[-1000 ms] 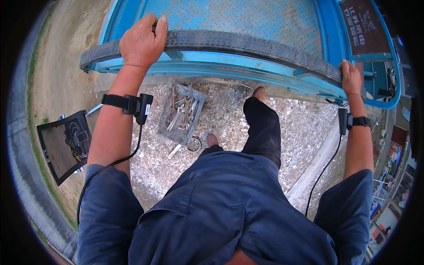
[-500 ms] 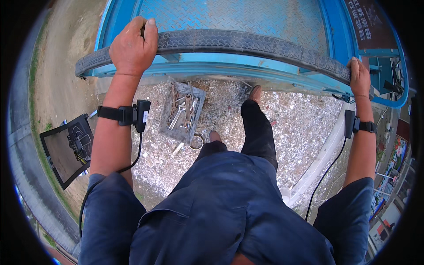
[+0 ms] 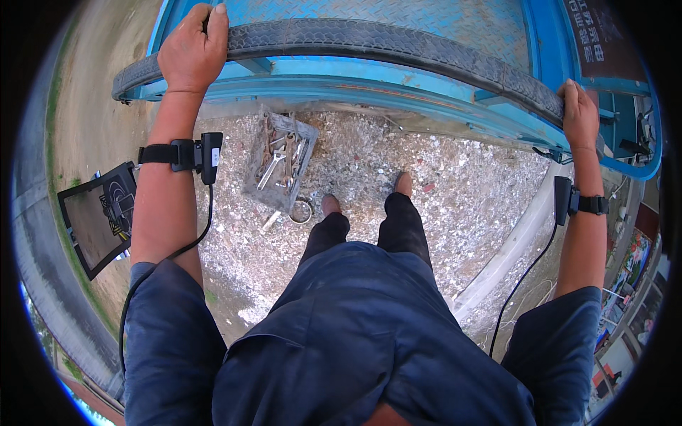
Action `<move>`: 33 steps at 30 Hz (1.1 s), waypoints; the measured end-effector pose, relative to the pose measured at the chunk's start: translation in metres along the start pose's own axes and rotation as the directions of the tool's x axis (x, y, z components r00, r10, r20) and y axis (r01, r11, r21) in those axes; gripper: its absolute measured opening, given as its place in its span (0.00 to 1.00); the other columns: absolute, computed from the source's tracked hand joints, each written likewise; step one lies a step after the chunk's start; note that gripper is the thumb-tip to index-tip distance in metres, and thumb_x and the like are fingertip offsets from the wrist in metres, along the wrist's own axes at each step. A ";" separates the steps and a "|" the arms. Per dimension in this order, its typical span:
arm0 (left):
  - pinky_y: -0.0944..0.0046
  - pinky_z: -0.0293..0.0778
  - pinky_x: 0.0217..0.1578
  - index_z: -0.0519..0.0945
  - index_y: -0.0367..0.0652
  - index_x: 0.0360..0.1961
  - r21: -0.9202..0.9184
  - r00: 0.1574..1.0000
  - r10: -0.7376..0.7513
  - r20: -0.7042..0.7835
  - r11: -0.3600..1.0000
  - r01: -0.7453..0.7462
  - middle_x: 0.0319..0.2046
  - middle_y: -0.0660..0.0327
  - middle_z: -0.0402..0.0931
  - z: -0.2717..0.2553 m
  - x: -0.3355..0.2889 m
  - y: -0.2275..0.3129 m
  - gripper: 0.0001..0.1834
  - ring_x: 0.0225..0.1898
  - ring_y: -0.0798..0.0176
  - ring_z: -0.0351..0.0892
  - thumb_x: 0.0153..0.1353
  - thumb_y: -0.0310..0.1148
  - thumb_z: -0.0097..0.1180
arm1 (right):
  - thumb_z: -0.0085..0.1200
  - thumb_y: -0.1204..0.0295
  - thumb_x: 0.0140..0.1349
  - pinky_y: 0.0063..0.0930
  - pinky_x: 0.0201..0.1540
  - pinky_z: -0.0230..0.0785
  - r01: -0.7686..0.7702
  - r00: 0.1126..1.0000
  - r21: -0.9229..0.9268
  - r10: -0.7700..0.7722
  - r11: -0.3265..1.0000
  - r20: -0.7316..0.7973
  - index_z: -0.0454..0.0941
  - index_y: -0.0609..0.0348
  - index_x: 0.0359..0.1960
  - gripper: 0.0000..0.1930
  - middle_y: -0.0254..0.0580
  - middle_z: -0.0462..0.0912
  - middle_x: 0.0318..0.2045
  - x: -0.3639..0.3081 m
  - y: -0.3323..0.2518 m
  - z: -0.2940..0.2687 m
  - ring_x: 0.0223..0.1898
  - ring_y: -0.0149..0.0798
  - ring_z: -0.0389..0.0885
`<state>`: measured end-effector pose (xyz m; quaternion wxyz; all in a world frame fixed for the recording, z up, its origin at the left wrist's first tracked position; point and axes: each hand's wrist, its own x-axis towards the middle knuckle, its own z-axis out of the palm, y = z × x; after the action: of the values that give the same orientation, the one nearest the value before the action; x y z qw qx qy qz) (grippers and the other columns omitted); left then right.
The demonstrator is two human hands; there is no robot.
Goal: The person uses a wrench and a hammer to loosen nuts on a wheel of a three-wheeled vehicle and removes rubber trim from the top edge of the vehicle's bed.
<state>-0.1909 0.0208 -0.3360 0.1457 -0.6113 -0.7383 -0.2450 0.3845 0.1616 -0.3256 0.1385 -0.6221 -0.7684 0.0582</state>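
A long black strip of treaded rubber, like a cut tyre (image 3: 369, 39), covers the top edge of a blue metal tailgate (image 3: 398, 74). My left hand (image 3: 190, 51) is closed over the strip near its left end, thumb on top. Close to the right end, my right hand (image 3: 581, 117) wraps round the same edge with fingers folded. Both arms reach forward, held wide apart. Behind the strip lies the blue treadplate bed (image 3: 419, 21) of a cargo vehicle.
On the gritty, white-flecked ground (image 3: 462, 206) stands a worn grey tray (image 3: 249, 186) of wrenches. A metal ring (image 3: 301, 211) lies beside it, close to my feet. Farther left is a dark framed panel (image 3: 92, 220). A pale kerb (image 3: 508, 248) runs along the right.
My forward foot has come back nearly level with the other. The tailgate and tray sit a little higher and farther left in view. Both hands keep their hold.
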 end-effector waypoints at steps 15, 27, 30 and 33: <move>0.54 0.68 0.54 0.76 0.41 0.52 0.074 0.922 -0.083 -0.378 0.990 0.119 0.50 0.44 0.76 0.004 -0.093 0.038 0.20 0.53 0.47 0.75 0.68 0.45 0.50 | 0.42 0.51 0.72 0.34 0.40 0.72 0.255 0.967 0.002 -0.255 0.967 0.003 0.82 0.51 0.45 0.21 0.46 0.84 0.38 -0.021 -0.027 -0.006 0.38 0.49 0.82; 0.51 0.72 0.52 0.77 0.35 0.48 0.023 0.430 -0.748 0.506 0.511 0.859 0.47 0.42 0.77 0.024 -0.382 0.184 0.20 0.50 0.39 0.76 0.67 0.42 0.50 | 0.53 0.71 0.64 0.39 0.46 0.70 0.825 0.559 0.099 -0.778 0.556 -0.285 0.75 0.62 0.47 0.12 0.52 0.79 0.35 -0.085 -0.078 -0.016 0.38 0.52 0.78; 0.50 0.73 0.50 0.78 0.36 0.48 0.031 0.323 -0.708 0.628 0.437 0.899 0.45 0.43 0.78 0.035 -0.432 0.215 0.20 0.48 0.40 0.77 0.66 0.42 0.51 | 0.54 0.71 0.62 0.38 0.43 0.72 0.578 0.584 0.522 -0.765 0.627 0.273 0.76 0.62 0.43 0.10 0.49 0.80 0.33 -0.129 -0.100 0.028 0.34 0.50 0.78; 0.49 0.74 0.48 0.78 0.37 0.47 0.049 0.230 -0.673 0.702 0.369 0.928 0.44 0.44 0.78 0.047 -0.472 0.234 0.19 0.46 0.41 0.78 0.66 0.43 0.51 | 0.56 0.67 0.61 0.36 0.43 0.73 0.273 0.425 0.515 -0.583 0.812 0.693 0.78 0.61 0.44 0.13 0.49 0.82 0.37 -0.157 -0.081 0.144 0.38 0.49 0.81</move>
<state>0.1402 -0.3149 -0.5750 -0.3790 -0.1840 -0.8831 -0.2065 0.2968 0.0035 -0.4635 -0.1289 -0.2662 -0.8525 0.4311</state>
